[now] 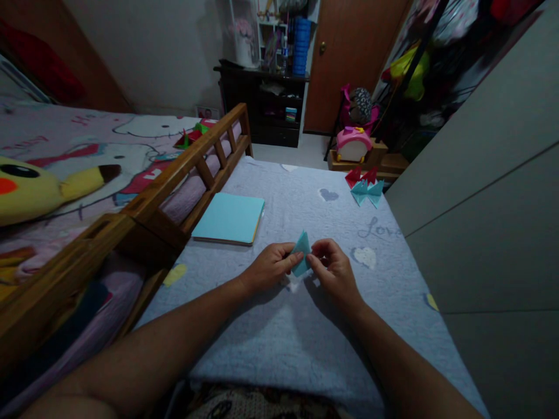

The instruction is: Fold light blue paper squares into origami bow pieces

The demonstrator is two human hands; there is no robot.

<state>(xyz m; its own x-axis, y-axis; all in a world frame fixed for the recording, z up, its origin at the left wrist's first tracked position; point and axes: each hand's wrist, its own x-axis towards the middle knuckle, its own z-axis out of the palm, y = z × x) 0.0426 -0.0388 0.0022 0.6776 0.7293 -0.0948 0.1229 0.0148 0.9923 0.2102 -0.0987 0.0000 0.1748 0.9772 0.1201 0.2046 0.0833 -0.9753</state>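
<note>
A small folded piece of light-blue paper [301, 265] with a pointed top is held up between my two hands, above the bed. My left hand [273, 265] pinches its left side, with the thumb across the front. On the right edge, the thumb and fingertips of my right hand [335, 269] close on the same paper. A stack of square blue paper [231, 216] lies flat to the left, beyond my left hand. At the far right corner sit folded blue paper pieces [367, 193] and folded red paper pieces [360, 176], close together.
A wooden bed rail [187, 169] runs along the left, with a yellow plush toy [43, 189] on the bed behind it. On the right stands a pale cabinet [489, 174]. A dark shelf unit [244, 105] and a pink toy case [353, 145] are farther back.
</note>
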